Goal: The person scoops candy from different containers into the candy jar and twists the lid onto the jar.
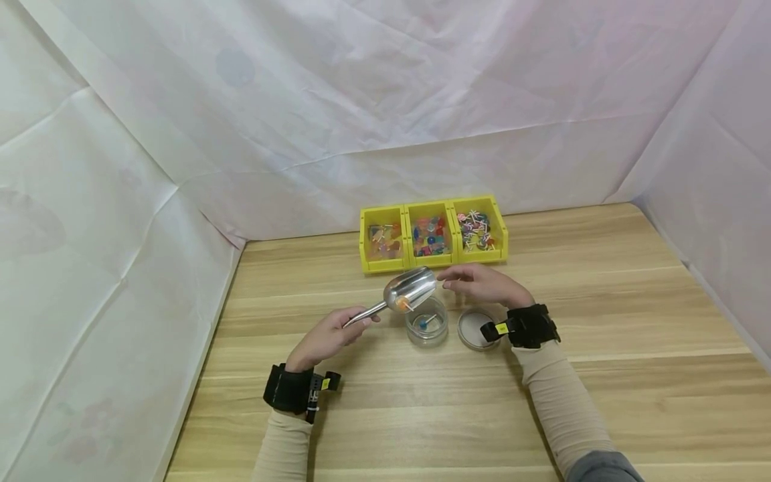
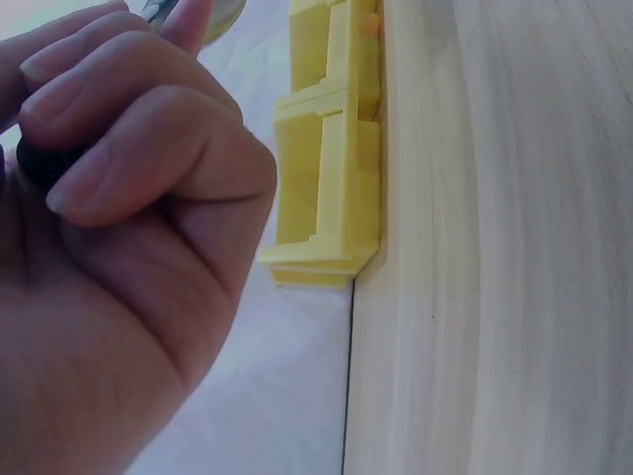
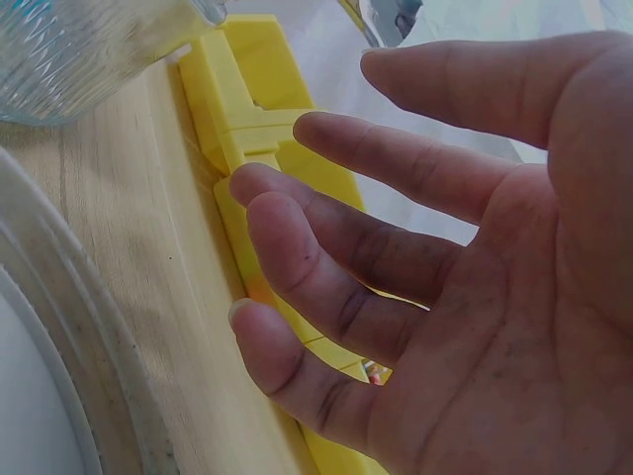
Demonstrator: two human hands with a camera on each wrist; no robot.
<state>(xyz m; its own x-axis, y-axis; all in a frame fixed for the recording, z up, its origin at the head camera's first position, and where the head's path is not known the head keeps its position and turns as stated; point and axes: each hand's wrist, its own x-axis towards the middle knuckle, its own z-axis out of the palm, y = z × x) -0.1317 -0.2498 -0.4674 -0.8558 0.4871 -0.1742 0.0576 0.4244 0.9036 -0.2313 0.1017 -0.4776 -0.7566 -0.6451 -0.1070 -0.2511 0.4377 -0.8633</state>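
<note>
Wooden table [image 1: 602, 375], white sheeting behind. Yellow bin row [image 1: 434, 233] of sweets at the far edge. Left hand [image 1: 325, 338] clenched round the handle of a metal scoop [image 1: 409, 289], tilted over a clear jar [image 1: 426, 323]. Right hand [image 1: 484, 284] relaxed, fingers spread, holding nothing, beside the scoop's mouth. Lid [image 1: 474, 328] lies just right of the jar.

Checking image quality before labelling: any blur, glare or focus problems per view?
Head view: even light, sharp, glare on the metal scoop. Left wrist view: left hand fills frame, soft, dim. Right wrist view: right hand close, shaded; clear jar blurred.
</note>
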